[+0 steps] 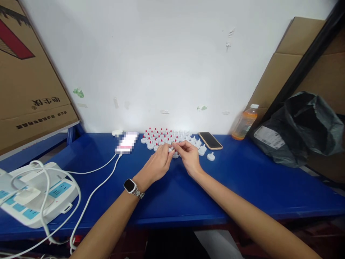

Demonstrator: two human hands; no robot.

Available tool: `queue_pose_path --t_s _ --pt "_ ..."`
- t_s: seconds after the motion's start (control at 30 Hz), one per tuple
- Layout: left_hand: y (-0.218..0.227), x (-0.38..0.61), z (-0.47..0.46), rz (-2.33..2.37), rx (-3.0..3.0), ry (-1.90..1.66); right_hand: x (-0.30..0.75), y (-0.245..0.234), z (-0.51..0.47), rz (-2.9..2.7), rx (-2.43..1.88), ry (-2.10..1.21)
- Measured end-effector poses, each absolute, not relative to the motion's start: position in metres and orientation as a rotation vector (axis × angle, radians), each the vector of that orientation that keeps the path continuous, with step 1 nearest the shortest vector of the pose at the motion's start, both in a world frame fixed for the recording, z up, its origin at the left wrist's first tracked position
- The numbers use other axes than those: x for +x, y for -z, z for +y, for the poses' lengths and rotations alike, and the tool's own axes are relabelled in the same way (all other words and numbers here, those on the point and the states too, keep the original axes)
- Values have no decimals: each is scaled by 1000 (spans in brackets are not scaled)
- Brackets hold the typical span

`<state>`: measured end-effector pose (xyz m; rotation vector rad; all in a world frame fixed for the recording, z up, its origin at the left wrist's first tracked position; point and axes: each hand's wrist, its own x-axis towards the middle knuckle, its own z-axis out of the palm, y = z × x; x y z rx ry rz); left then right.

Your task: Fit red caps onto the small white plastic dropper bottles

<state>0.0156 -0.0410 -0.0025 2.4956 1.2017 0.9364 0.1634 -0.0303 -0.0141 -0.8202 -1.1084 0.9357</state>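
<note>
My left hand (159, 160), with a watch (130, 186) on its wrist, is closed around a white nozzle cap (170, 149); the fingers cover most of it. Against it, the thumb and forefinger of my right hand (191, 158) are pinched together at the cap's tip. What they pinch is too small and too covered to make out. Just beyond my hands, several white caps with red tips (150, 145) stand close together on the left. White caps with bare spouts (201, 151) are grouped on the right, and one lone cap (211, 156) sits apart.
On the blue table (188, 198), a phone (210, 140) lies behind the caps. A blurred-out lit screen (126, 142) has a cable attached. A power strip (54, 201) with looping cables is at left. An orange drink bottle (244, 122) and black plastic bag (293, 126) stand right.
</note>
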Motion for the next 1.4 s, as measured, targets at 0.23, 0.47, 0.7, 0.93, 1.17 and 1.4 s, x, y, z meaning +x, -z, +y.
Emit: queue_pose_path --t_s 0.23,0.47,0.7,0.93,1.17,1.4 --pt "1 14 -40 1227 2555 -983 156 9 -37 -1265 -853 -743" --pt "3 -6 -20 1277 2349 -1042 175 -4 3 -1407 -866 -944" --pt "4 -28 -7 1445 2252 -1234 184 -9 45 -1791 -1103 -658" --pt "5 -25 -9 1447 2317 -1166 179 -6 52 -2071 -1219 -475" --pt "3 -24 -13 1434 2318 -1128 181 -8 55 -2018 -1197 -485" --pt "3 -24 -12 1438 2331 -1113 182 0 57 -2172 -1290 -287"
